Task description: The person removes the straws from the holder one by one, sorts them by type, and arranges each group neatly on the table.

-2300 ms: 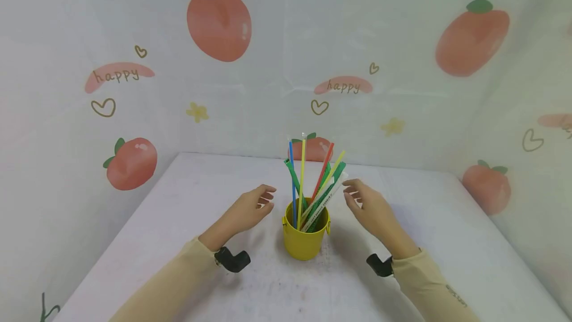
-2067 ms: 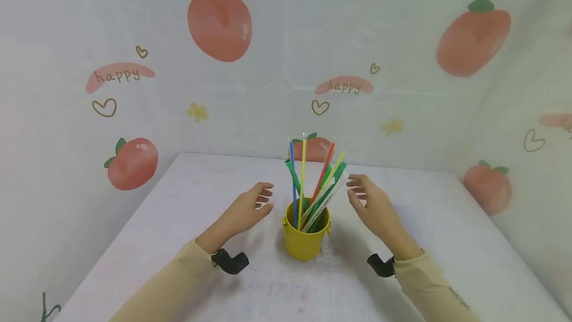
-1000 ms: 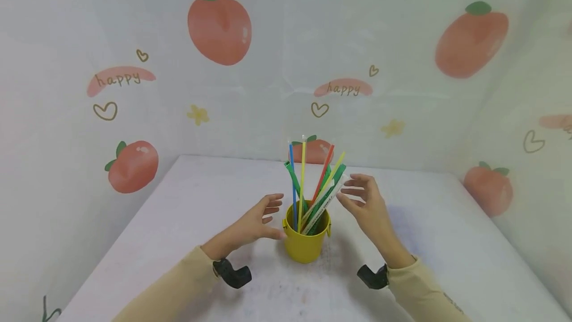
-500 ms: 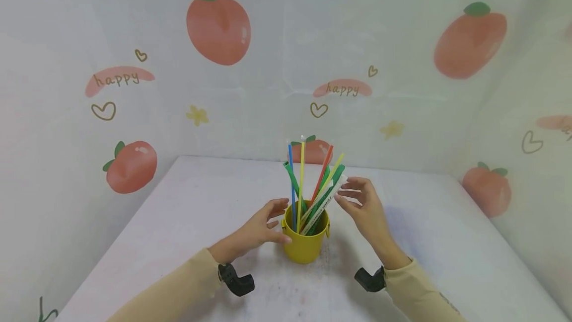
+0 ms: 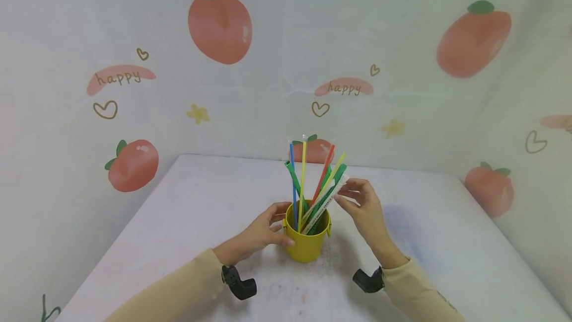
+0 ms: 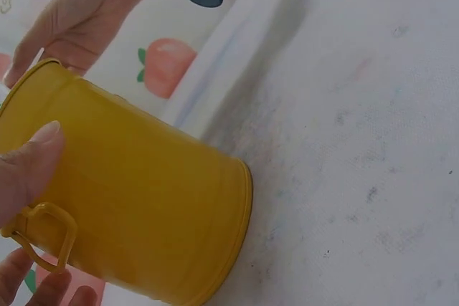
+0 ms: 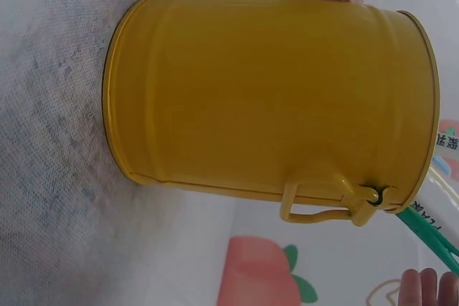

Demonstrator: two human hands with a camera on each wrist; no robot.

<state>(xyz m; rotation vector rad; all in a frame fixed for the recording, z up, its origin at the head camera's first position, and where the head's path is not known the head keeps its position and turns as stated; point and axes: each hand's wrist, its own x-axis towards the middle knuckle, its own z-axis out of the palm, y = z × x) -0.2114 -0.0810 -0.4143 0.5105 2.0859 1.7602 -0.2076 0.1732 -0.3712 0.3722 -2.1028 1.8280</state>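
Note:
A small yellow bucket (image 5: pixel 306 250) stands upright on the table, holding several straws. My left hand (image 5: pixel 258 232) holds its left side, with the thumb (image 6: pixel 36 166) on the front and the other fingers round by the small side handle (image 6: pixel 54 238). To the upper right, my right hand (image 5: pixel 367 215) has its fingertips right at the top of a white paper-wrapped straw (image 5: pixel 326 206), fingers spread in a loose curve. Blue (image 5: pixel 292 168), yellow (image 5: pixel 303 173) and red (image 5: pixel 324 168) straws rise beside green-wrapped ones (image 5: pixel 292 175). The straws' lower ends are hidden inside the bucket.
The bucket rests on a white cloth-covered table (image 5: pixel 201 188) with faint stains. A white curtain (image 5: pixel 286 39) printed with red fruit hangs behind and at both sides. Black wrist cameras (image 5: pixel 241 286) sit at both cuffs.
My left hand has moved right and now wraps the bucket's side. My right hand has come in slightly to the left, up to the white straw's tip. Bucket and straws keep their place.

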